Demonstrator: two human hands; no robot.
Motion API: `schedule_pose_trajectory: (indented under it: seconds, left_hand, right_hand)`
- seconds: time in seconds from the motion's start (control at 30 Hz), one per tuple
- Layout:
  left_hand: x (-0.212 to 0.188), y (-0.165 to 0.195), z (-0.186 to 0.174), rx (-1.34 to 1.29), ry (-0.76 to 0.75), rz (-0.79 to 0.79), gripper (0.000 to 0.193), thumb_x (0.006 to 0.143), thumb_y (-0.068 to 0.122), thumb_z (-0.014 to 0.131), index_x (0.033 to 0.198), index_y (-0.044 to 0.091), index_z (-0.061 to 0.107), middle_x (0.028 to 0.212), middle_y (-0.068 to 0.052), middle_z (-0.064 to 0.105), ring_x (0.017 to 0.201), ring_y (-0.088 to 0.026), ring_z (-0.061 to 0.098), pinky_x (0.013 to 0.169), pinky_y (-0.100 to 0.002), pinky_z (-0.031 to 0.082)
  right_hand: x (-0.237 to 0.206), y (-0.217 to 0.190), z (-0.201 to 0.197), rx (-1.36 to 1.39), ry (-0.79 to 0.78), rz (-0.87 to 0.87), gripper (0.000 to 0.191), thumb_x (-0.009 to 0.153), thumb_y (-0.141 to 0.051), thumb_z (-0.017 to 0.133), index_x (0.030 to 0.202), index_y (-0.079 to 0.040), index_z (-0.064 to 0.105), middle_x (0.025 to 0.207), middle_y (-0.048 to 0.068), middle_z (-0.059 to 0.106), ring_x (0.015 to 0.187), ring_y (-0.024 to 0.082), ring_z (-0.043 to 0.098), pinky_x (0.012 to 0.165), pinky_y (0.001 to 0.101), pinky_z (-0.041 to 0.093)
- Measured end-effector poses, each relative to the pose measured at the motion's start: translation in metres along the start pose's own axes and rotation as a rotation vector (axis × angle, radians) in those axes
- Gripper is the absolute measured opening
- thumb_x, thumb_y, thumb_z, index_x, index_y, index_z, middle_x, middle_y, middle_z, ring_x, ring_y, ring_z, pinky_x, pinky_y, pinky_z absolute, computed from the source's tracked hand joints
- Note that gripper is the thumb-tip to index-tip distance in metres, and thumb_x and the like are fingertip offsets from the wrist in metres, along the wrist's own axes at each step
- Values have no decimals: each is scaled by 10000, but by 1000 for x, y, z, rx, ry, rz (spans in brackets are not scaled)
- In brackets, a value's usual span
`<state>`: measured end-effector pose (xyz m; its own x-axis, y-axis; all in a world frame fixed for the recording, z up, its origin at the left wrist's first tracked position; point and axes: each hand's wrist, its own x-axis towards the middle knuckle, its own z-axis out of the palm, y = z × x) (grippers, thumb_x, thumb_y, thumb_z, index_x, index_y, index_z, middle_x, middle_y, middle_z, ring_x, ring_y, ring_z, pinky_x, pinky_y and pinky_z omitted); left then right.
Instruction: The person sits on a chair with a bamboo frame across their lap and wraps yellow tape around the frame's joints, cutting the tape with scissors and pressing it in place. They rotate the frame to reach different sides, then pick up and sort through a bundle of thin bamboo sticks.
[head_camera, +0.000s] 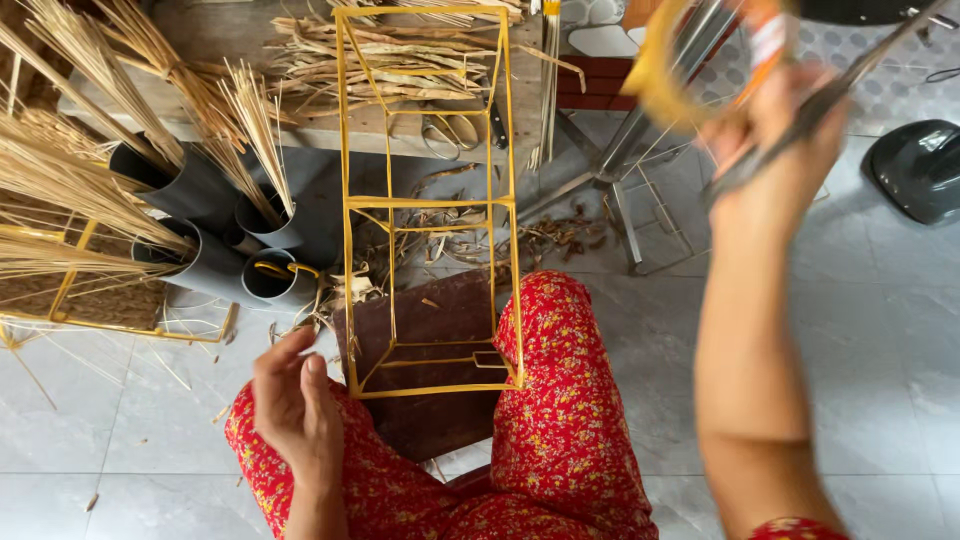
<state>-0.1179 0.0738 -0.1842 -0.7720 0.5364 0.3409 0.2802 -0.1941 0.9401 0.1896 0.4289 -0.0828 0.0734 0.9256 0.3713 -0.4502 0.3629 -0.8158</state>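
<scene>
A tall yellow wire frame (430, 200) stands upright between my knees, its base on a dark brown stool (440, 330). My left hand (295, 405) hovers by the frame's lower left corner, fingers loosely curled, holding nothing. My right hand (780, 140) is raised at the upper right, blurred by motion. It grips a pair of scissors (850, 75) together with a yellow roll of tape (665, 70). My legs are in red flowered trousers (560, 420).
Grey tubes (215, 235) holding bundles of dry straw (70, 170) lie at the left, by another yellow frame (90, 320). A wooden bench (330, 130) with husks and scissors (450, 132) is ahead. Metal legs (625, 170) and a dark grey object (918, 170) stand right.
</scene>
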Motion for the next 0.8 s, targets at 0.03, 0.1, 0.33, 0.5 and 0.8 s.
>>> schedule_pose_trajectory:
  seconds: [0.03,0.1,0.33,0.5,0.8]
  left_hand:
    - [0,-8,0,-37,-5,-89,316,1084,165,628,1324,-40,605,1262,-106,672,1149,-158,634,1003,-263,502]
    - [-1,-19,-4,-50,-48,-124,308,1085,156,608,1323,-38,610,1203,-81,689,1122,-136,645,993,-255,509]
    - [-2,-27,2,-35,-148,-283,315,1046,161,590,1286,-36,640,1157,-76,728,1027,-137,705,923,-255,564]
    - [-2,-27,1,-29,-143,-279,314,1068,160,590,1298,-47,647,1120,-100,736,1018,-148,702,924,-264,558]
    - [-2,-33,3,-3,-228,-402,367,1045,217,582,1290,-42,669,1051,-115,749,984,-143,704,883,-276,577]
  right_hand:
    - [32,5,-11,11,33,-22,311,1128,-93,787,1233,4,511,919,106,569,640,218,586,586,378,551]
    - [87,16,-30,-27,88,-50,282,1068,-91,771,1152,-25,509,932,122,666,601,220,628,516,336,505]
    - [189,51,-73,-198,169,-61,116,975,20,698,1034,-7,602,734,108,669,525,165,582,451,303,448]
    - [186,42,-80,-416,91,100,169,949,-115,555,802,-75,629,557,41,663,421,135,639,388,249,512]
    - [160,12,-76,-1063,-209,-467,139,904,-57,831,956,7,719,843,91,753,657,186,734,535,317,529]
